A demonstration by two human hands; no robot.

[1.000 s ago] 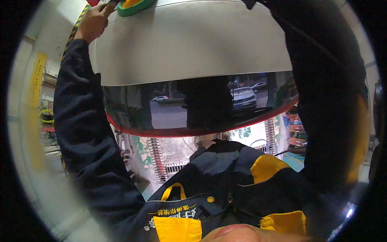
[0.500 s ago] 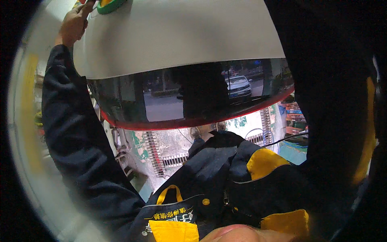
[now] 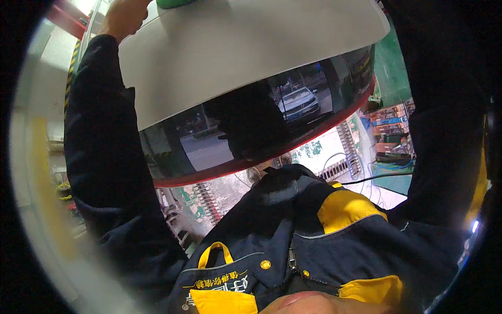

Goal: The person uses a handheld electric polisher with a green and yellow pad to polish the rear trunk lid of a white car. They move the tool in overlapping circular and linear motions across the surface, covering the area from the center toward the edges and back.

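My left hand (image 3: 125,17) is at the upper left, cut off by the top edge, over the left side of a large pale panel (image 3: 246,47). Its fingers look curled, but their tips and anything in them are out of sight. Beside it, a round green object (image 3: 172,3) just shows at the top edge against the panel. Below the panel is a curved band of dark glossy glass (image 3: 209,146) with a red lower rim, mirroring a parked car. My right arm (image 3: 444,115) reaches up along the right side in a dark sleeve; its hand is outside the picture.
Under the glass, the worn pale floor (image 3: 314,152) has a drain grating (image 3: 348,141). Stacked boxes (image 3: 389,125) stand at the right, with a black cable (image 3: 379,178) and thin blue cords near them. A yellow-black striped edge (image 3: 72,73) runs along the left.
My left hand has shifted right and up, partly out of the picture. The panel and glass appear tilted, with their right end higher. Less of the green object shows.
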